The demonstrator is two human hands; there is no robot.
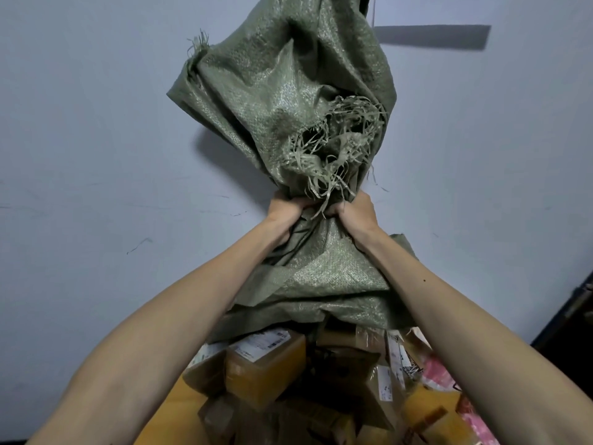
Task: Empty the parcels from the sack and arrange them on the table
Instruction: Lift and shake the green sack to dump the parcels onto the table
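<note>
A green woven sack (282,101) is held up high in front of a pale wall, its frayed torn end hanging loose above my fists. My left hand (284,208) and my right hand (354,211) grip the bunched fabric side by side at mid-frame. Below my arms the sack's mouth spreads over a heap of parcels: a yellow-taped box with a white label (266,364), brown cardboard boxes (346,364) and a pink padded mailer (449,377). The heap lies on an orange-brown table (173,409), mostly hidden.
A pale wall (96,139) fills the background, marked with faint scuffs. A dark rectangular bar (433,36) sits high on the wall at right. A dark piece of furniture (574,316) stands at the right edge.
</note>
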